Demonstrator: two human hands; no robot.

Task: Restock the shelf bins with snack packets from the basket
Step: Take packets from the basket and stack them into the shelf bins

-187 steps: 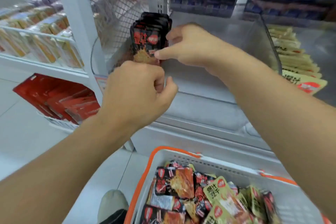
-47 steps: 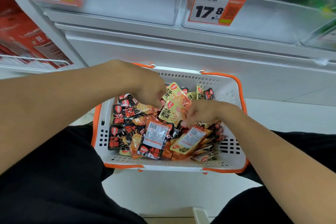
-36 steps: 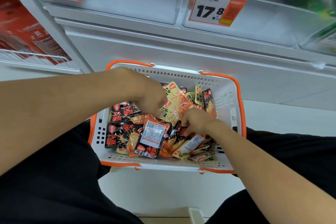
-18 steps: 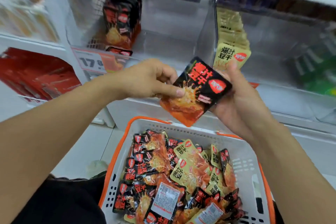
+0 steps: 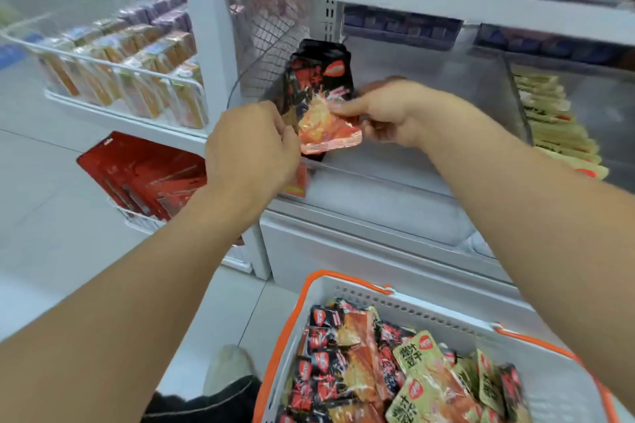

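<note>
A black and orange snack packet (image 5: 323, 120) is held upright at the front of a clear shelf bin (image 5: 429, 113), against a row of matching black packets (image 5: 318, 65) standing in that bin. My left hand (image 5: 252, 151) pinches its lower left edge. My right hand (image 5: 388, 110) grips its right side, fingers behind it. Below, a white basket with an orange rim (image 5: 343, 282) holds several black-and-orange and yellow packets (image 5: 395, 374).
The neighbouring bin on the right holds a row of yellow packets (image 5: 553, 124). Left of the white upright post (image 5: 206, 27) a wire shelf carries orange boxes (image 5: 137, 79), with red packs (image 5: 144, 175) below. A shoe (image 5: 228, 367) shows on the floor.
Both hands have carried the black and orange packet from in front of the shelf, up and left, to the row of black packets in the bin.
</note>
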